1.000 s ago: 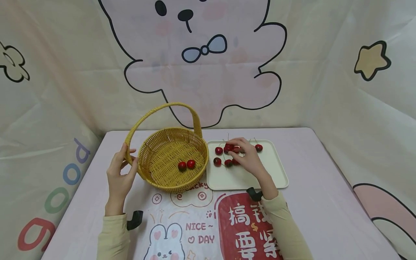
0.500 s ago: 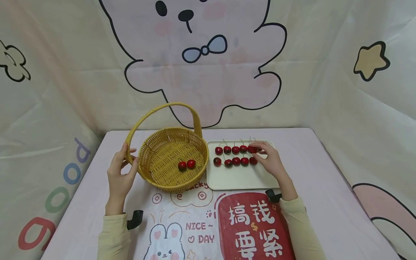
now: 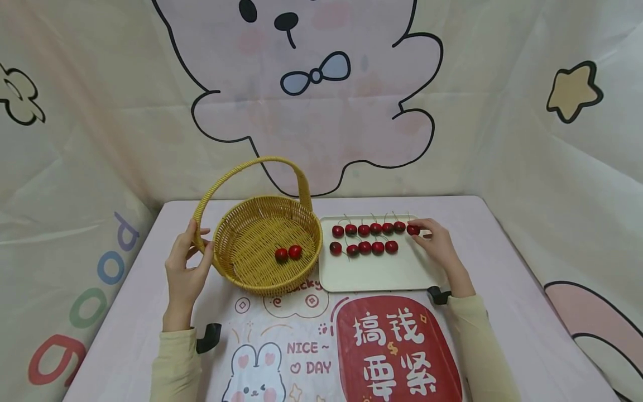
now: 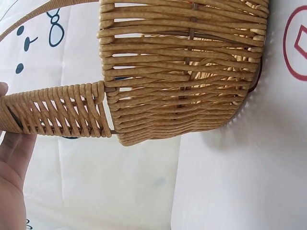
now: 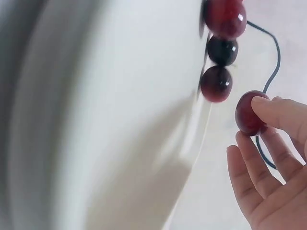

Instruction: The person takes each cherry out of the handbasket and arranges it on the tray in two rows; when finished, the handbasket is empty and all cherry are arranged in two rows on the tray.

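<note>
My left hand [image 3: 187,268] grips the handle of a yellow woven basket [image 3: 241,279] at its left base. The left wrist view shows the fingers around the wrapped handle [image 4: 57,110] beside the basket's side. Two red cherries [image 3: 288,254] lie inside the basket. Between thumb and fingers, my right hand [image 3: 442,245] pinches a dark red cherry [image 5: 249,112]. That cherry is at the right end of the back row, over a cream tray [image 3: 372,279]. Several other cherries [image 3: 364,230] with stems form two rows on the tray, the back one longer.
The tray stands against the basket's right side, on a table with a pale printed cloth [image 3: 502,312]. A printed curtain [image 3: 321,123] hangs behind the table and along both sides. Black wrist mounts [image 3: 208,338] sit at both sleeves.
My right hand has moved right across the tray with the cherry, from the left part of the back row to its right end. The left hand and basket have stayed put.
</note>
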`<state>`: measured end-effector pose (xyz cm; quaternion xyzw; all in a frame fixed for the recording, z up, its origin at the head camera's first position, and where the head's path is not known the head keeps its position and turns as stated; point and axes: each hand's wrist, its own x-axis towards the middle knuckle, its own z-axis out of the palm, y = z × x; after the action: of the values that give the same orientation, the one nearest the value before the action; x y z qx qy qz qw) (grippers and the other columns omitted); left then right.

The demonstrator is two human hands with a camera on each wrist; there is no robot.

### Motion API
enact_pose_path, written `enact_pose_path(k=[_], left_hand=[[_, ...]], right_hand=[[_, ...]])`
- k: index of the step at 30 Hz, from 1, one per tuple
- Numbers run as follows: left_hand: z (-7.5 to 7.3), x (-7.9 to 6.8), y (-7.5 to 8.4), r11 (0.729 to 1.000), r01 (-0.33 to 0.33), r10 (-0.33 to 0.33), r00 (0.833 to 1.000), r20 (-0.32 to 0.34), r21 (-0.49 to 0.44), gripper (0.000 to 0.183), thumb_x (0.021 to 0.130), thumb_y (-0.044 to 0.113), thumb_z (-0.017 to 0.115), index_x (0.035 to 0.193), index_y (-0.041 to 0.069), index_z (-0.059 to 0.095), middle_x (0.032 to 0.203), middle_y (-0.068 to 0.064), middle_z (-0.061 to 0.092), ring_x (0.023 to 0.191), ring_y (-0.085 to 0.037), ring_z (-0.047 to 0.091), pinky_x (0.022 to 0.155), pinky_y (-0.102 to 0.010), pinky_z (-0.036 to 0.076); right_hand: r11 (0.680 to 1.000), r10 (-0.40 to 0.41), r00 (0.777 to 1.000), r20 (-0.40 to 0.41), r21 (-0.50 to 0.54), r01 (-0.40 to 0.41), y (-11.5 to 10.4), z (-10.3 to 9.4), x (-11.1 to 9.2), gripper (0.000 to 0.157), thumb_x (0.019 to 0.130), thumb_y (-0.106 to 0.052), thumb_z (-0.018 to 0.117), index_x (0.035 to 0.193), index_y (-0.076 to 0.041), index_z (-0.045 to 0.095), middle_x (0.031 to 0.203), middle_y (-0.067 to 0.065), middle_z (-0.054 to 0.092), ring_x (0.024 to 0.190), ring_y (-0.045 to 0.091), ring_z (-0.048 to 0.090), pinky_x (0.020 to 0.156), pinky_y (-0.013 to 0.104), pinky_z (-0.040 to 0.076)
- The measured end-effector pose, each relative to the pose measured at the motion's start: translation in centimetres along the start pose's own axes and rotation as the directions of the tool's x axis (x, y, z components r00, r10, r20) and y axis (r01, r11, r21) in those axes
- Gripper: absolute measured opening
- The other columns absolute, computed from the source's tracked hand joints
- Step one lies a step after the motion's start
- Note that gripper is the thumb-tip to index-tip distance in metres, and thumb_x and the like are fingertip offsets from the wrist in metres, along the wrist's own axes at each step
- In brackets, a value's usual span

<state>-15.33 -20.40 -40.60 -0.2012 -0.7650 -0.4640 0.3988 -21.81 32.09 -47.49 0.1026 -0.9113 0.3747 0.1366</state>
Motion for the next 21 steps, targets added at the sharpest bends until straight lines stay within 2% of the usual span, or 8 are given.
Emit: enact_pose_path(k=[8, 14, 21], left_hand=[[0.0, 0.0, 0.0, 1.000, -0.001, 0.001, 1.000, -0.004, -0.006, 0.068, 0.072, -0.024, 0.059, 0.134, -0.001, 0.043, 0.097, -0.029, 0.058, 0.087, 0.000, 0.056, 0.082, -0.009, 0.047], [0.0, 0.0, 0.0, 1.000, 0.002, -0.002, 1.000, -0.001, -0.002, 0.068, 0.072, -0.023, 0.059, 0.134, -0.001, 0.043, 0.097, -0.029, 0.058, 0.087, 0.001, 0.055, 0.082, -0.009, 0.047], [0.1, 0.1, 0.2, 1.000, -0.002, 0.002, 1.000, -0.007, -0.007, 0.069, 0.071, -0.024, 0.059, 0.134, -0.001, 0.043, 0.097, -0.029, 0.058, 0.086, 0.000, 0.056, 0.081, -0.009, 0.048]], right_hand=[[0.997, 0.079, 0.990, 0.114, 0.000, -0.080, 1.5, -0.8, 1.0, 0.036, 0.082, 0.009, 0.060, 0.117, 0.005, 0.057, 0.118, 0.026, 0.055, 0.105, 0.041, 0.053, 0.083, 0.054, 0.050], [0.994, 0.103, 0.979, 0.173, -0.044, -0.097, 1.0, -1.6, 1.4, 0.036, 0.082, 0.006, 0.062, 0.117, 0.005, 0.057, 0.118, 0.027, 0.056, 0.103, 0.042, 0.054, 0.084, 0.055, 0.049], [0.992, 0.123, 0.971, 0.205, -0.060, -0.113, 0.8, -1.9, 2.5, 0.034, 0.084, 0.004, 0.061, 0.118, 0.003, 0.058, 0.118, 0.026, 0.057, 0.106, 0.041, 0.053, 0.087, 0.054, 0.048]])
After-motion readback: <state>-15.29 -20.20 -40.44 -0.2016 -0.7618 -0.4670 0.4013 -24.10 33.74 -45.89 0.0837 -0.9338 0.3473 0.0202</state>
